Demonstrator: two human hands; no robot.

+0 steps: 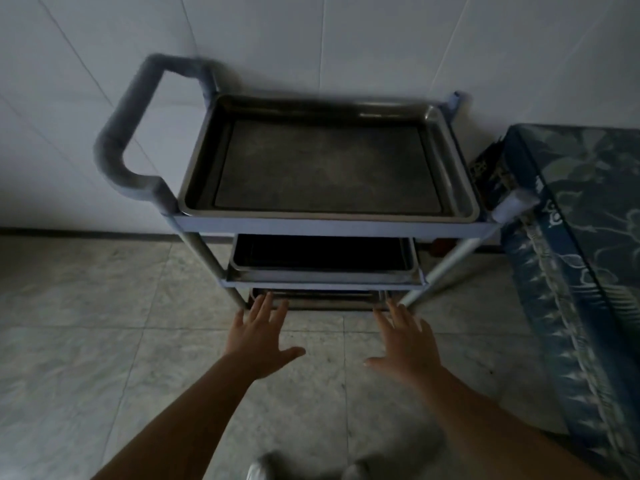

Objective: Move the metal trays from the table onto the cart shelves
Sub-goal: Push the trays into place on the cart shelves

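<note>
Nearly finished: trays on the cart top, middle, seemingly bottom shelves. Left hand, right hand spread, empty, near the lowest tray.

A plain tiled utility room: white wall, marble-look floor, steel cart.

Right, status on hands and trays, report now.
Left hand, right hand open, empty. Trays on top, middle, bottom shelf. Nothing blocking.
</note>
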